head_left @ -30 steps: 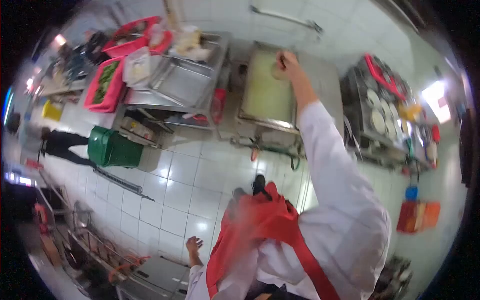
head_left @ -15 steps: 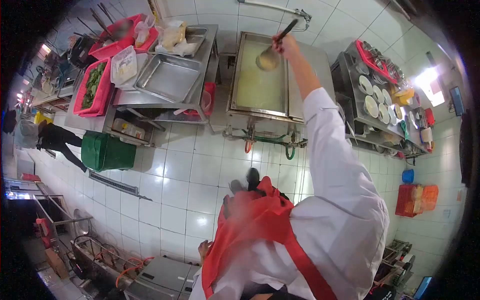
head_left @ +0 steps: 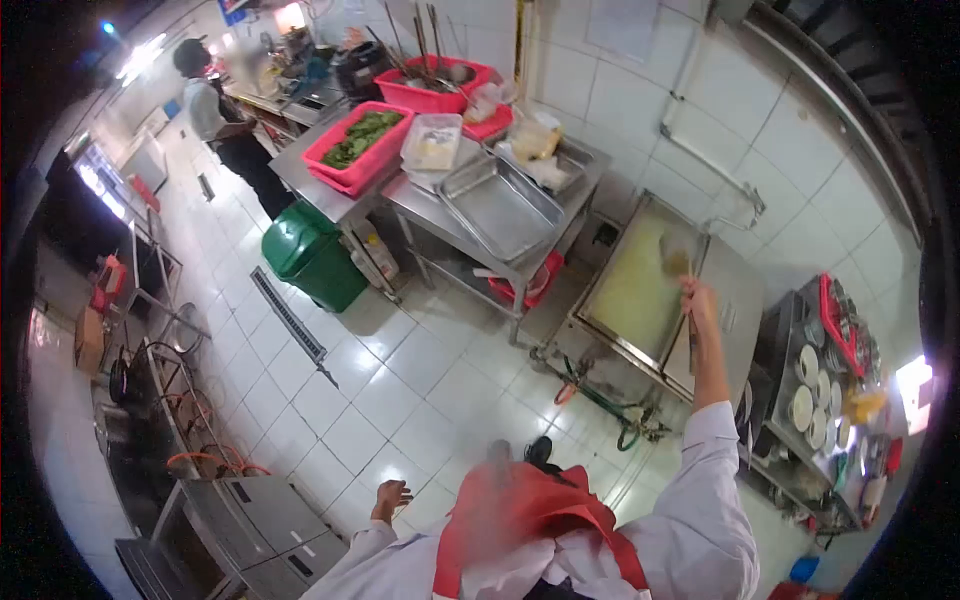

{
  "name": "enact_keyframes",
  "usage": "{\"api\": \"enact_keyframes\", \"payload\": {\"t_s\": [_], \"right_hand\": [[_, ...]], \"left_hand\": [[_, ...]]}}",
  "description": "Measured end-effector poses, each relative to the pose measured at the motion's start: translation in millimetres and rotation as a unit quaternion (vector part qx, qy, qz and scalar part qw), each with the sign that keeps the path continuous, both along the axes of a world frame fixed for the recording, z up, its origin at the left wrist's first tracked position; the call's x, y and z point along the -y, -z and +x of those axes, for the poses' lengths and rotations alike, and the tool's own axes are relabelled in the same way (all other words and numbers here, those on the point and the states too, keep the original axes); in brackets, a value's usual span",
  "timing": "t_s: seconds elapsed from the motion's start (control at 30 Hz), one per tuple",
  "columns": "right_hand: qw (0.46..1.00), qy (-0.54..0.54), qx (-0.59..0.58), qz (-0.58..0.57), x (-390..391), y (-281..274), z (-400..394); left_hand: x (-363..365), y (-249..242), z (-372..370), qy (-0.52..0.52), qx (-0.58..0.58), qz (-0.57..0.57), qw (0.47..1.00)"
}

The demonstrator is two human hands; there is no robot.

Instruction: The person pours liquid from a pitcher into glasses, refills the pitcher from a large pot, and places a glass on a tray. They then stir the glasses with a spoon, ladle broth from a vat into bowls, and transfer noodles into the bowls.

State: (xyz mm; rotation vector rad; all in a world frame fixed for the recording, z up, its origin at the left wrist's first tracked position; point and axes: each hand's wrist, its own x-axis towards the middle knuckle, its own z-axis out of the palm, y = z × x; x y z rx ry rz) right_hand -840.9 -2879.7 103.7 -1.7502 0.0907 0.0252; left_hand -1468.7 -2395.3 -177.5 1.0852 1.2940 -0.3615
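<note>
My right hand (head_left: 699,300) is closed around the handle of a ladle (head_left: 677,256), whose bowl is over the pale yellow-green liquid near the right side of a rectangular metal vat (head_left: 588,318). The handle runs back past my fist toward the vat's rim. My left hand (head_left: 392,497) hangs low at my left side, fingers loosely bent and apart, with nothing in it. It is above the tiled floor (head_left: 400,400), near a grey metal cabinet (head_left: 235,525).
Left of the vat, a steel table (head_left: 420,208) carries a metal tray (head_left: 500,205) and a red basket of green leaves (head_left: 325,172). Below is a green bin (head_left: 318,258). Bowls (head_left: 802,408) stand on a right-hand rack. Another person (head_left: 235,130) stands at the far left.
My view has turned left, bringing the other person fully into sight. The ladle's handle now points back toward me instead of away. My left hand has come out from beside the apron.
</note>
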Motion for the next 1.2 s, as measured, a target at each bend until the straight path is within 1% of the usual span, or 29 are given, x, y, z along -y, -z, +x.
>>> {"api": "enact_keyframes", "payload": {"t_s": [0.03,0.07,0.1,0.13,0.17,0.2,0.23,0.3,0.43,0.5,0.53,0.57,0.6,0.63,0.67,0.7,0.73,0.77,0.8,0.83,0.87,0.9,0.93,0.97,1.0,1.03,1.1,1.17,1.2], "right_hand": [[0.999,-0.048,-0.021,0.012,9,14,4],[0.997,-0.052,-0.053,0.031,10,27,2],[0.994,-0.058,-0.082,0.051,8,32,2],[0.994,-0.063,-0.074,0.055,4,31,-5],[0.996,-0.033,-0.060,0.053,1,30,-16],[0.997,0.000,-0.049,0.051,-6,23,-26],[0.997,-0.002,-0.048,0.055,-10,9,-33],[0.993,0.065,-0.007,0.103,-12,-14,-50],[0.986,0.053,0.032,0.157,-3,-5,-48],[0.999,0.042,-0.010,0.009,11,26,-35],[0.999,0.046,-0.012,0.011,26,31,-29],[0.990,-0.014,-0.108,0.085,44,35,-19],[0.964,-0.067,-0.201,0.161,67,36,-13],[0.967,-0.107,-0.196,0.125,80,13,-33],[0.968,-0.134,-0.196,0.087,85,-11,-65],[0.971,-0.160,-0.143,0.105,107,2,-83],[0.982,-0.147,-0.103,0.063,124,-8,-107],[0.983,-0.121,-0.024,0.133,145,5,-113],[0.988,-0.099,-0.054,0.110,175,-22,-134],[0.990,-0.093,-0.070,0.085,208,-43,-149],[0.989,-0.099,-0.092,0.059,243,-68,-163],[0.993,-0.062,-0.081,0.055,282,-93,-182],[0.995,-0.037,-0.072,0.056,313,-104,-200],[0.995,-0.014,-0.076,0.064,345,-97,-213],[0.999,0.048,0.003,-0.002,375,-86,-222],[0.989,0.105,0.081,-0.070,411,-85,-238],[0.971,0.150,0.028,-0.184,469,-86,-251],[0.906,0.198,0.156,-0.340,534,-49,-247],[0.909,0.237,0.104,-0.328,556,-42,-247]], "left_hand": [[1,-11,12,-0.001,0.037,0.008,0.999],[-1,-20,21,0.002,0.071,0.016,0.997],[-3,-20,25,-0.002,0.078,0.023,0.997],[-1,-17,25,-0.010,0.063,0.020,0.998],[3,-13,25,-0.017,0.045,0.015,0.999],[10,-23,23,-0.023,0.033,0.018,0.999],[16,-22,18,-0.016,0.015,0.014,1.000],[30,-28,4,0.031,-0.014,0.019,0.999],[55,-20,-12,0.018,-0.010,0.010,1.000],[78,-25,-13,0.020,0.035,0.013,0.999],[87,-26,-10,0.003,0.040,0.002,0.999],[99,-27,-6,0.012,0.036,0.004,0.999],[111,-25,1,0.013,0.029,0.027,0.999],[122,-25,7,0.024,0.021,0.050,0.998],[135,-26,7,-0.001,0.053,0.053,0.997],[148,-24,0,0.055,0.037,0.039,0.997],[159,-15,-1,0.002,0.031,0.027,0.999],[172,-9,14,-0.041,0.020,0.017,0.999],[201,-18,13,0.044,0.053,0.068,0.995],[191,44,5,0.272,0.019,0.128,0.954],[202,73,9,0.542,-0.031,0.247,0.803],[232,68,20,0.686,-0.039,0.340,0.642],[237,61,15,0.667,-0.029,0.291,0.685],[248,65,14,0.641,-0.033,0.250,0.725],[258,64,21,0.618,-0.030,0.225,0.753],[272,55,26,0.601,-0.023,0.205,0.772],[294,49,38,0.560,-0.001,0.169,0.811],[307,49,48,0.513,0.034,0.140,0.846],[310,50,49,0.475,0.060,0.118,0.870]]}}
